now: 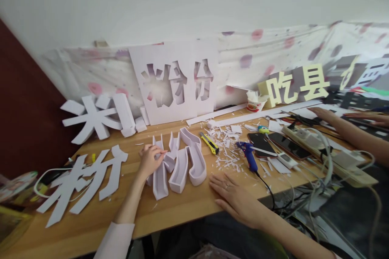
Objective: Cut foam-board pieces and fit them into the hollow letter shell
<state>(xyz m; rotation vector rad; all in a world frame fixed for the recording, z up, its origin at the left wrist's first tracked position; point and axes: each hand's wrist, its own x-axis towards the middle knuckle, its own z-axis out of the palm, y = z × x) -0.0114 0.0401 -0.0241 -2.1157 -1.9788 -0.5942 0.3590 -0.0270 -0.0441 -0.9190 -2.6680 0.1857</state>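
Note:
My left hand (pixel 151 158) is over the left part of a white hollow character (pixel 181 168), its fingers curled and pinched together. Whatever is between the fingertips is too small or hidden to make out. The character lies with its thin side walls standing up, in several separate strokes. Palm down on the wooden table (pixel 188 208), my right hand (pixel 232 194) rests flat with fingers stretched, just right of that character. A yellow utility knife (pixel 209 143) and a blue glue gun (pixel 248 156) lie beyond it, beside scattered white scraps (pixel 226 145).
Flat white strokes (pixel 114 172) lie at the left, below a standing white character (pixel 99 118). A cut-out board (pixel 174 109) leans on the wall. Phones (pixel 290 145) and a power strip (pixel 306 141) lie at right, near another person's hands (pixel 323 116).

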